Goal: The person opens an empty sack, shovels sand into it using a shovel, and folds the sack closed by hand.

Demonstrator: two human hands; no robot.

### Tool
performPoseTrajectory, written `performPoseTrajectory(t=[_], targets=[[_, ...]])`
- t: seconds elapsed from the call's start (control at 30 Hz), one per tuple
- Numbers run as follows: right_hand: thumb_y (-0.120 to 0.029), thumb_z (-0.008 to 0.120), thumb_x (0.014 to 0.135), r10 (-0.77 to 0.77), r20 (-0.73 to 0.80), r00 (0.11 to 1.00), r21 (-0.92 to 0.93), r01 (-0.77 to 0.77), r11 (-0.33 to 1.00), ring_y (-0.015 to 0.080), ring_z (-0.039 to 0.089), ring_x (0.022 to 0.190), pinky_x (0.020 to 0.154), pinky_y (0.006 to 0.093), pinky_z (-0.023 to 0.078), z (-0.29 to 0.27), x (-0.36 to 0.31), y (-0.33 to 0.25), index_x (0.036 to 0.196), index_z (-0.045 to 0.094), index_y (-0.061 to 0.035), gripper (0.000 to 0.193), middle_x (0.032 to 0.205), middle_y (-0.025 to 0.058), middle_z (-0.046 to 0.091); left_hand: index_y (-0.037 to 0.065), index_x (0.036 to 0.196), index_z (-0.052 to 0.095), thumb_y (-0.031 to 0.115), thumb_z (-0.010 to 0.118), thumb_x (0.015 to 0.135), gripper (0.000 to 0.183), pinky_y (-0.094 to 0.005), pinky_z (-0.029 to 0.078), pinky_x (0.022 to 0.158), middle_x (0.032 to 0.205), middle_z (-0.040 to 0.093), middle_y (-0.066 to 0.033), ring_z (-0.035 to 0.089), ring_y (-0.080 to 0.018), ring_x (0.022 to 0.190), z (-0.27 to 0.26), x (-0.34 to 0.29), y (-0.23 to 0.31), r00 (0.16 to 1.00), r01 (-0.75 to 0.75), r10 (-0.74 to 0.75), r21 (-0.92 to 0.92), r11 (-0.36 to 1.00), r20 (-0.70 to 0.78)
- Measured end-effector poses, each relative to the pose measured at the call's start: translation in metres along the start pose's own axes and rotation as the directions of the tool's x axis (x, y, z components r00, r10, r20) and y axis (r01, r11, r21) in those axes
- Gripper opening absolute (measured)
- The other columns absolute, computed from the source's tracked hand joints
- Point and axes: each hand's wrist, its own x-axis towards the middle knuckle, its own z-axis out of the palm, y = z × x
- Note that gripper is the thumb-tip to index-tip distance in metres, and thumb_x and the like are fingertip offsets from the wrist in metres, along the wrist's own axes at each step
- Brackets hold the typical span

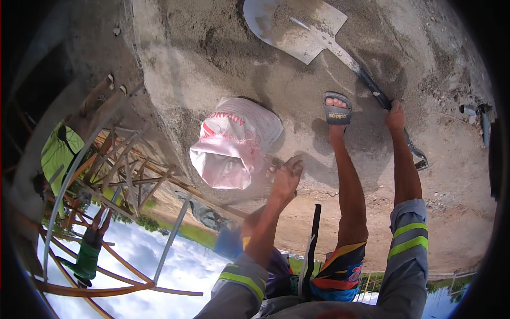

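Note:
My right hand [394, 118] is wrapped round the dark shaft of a shovel [345, 55]. The shovel lies slantwise, its broad metal blade away from me at the top, smeared with grey sand or mortar, and its handle end near my right forearm. My left hand [288, 176] hangs beside an open sack, its fingers curled together with nothing visible in them. That white and pink woven sack [239, 141] rests on the ground, its mouth toward me; what is inside is hard to make out. My left hand and the sack look apart.
My right foot wears a dark slide sandal [337, 109] between sack and shovel. Damp sandy mix [212, 48] covers the ground ahead. At left stand a wooden frame [125, 165], a person in a yellow-green vest [61, 151] and another in green [88, 255]. A short pipe [467, 110] lies right.

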Motion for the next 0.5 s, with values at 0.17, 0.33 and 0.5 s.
performPoseTrajectory(t=[0.17, 0.33, 0.5], targets=[[-0.019, 0.064, 0.073, -0.189, -0.261, 0.947, 0.048, 0.208, 0.977, 0.0404, 0.051, 0.098, 0.083, 0.0462, 0.041, -0.009, -0.012, 0.036, 0.117, 0.039, -0.0037, 0.053, 0.106, 0.0222, 0.051, 0.002, 0.127, 0.042, 0.026, 0.046, 0.091, 0.044, -0.035, 0.043, 0.087, 0.11, 0.058, -0.0149, 0.056, -0.0249, 0.103, 0.101, 0.123, 0.086, 0.917, 0.0, 0.301, -0.753, 0.658, 0.263], [-0.013, 0.063, 0.071, -0.201, -0.222, 0.954, 0.165, 0.24, 0.957, 0.0404, 0.052, 0.087, 0.073, 0.046, 0.043, -0.018, -0.071, -0.039, 0.111, 0.042, -0.0016, 0.046, 0.095, 0.0211, 0.05, -0.001, 0.121, 0.043, 0.03, 0.051, 0.088, 0.046, -0.0366, 0.044, 0.084, 0.102, 0.058, -0.0124, 0.058, -0.0227, 0.095, 0.1, 0.224, 0.128, 0.982, -0.086, -0.035, -0.607, 0.79, -0.184], [-0.01, 0.061, 0.071, -0.274, -0.231, 0.934, 0.24, 0.327, 0.914, 0.038, 0.05, 0.074, 0.062, 0.0446, 0.041, -0.067, -0.151, -0.067, 0.096, 0.046, -0.0006, 0.031, 0.082, 0.0192, 0.044, 0.0, 0.096, 0.051, 0.031, 0.055, 0.086, 0.033, -0.0347, 0.047, 0.071, 0.085, 0.058, -0.0077, 0.058, -0.0167, 0.071, 0.092, 0.191, 0.137, 0.981, -0.066, 0.184, -0.801, 0.595, 0.056]])
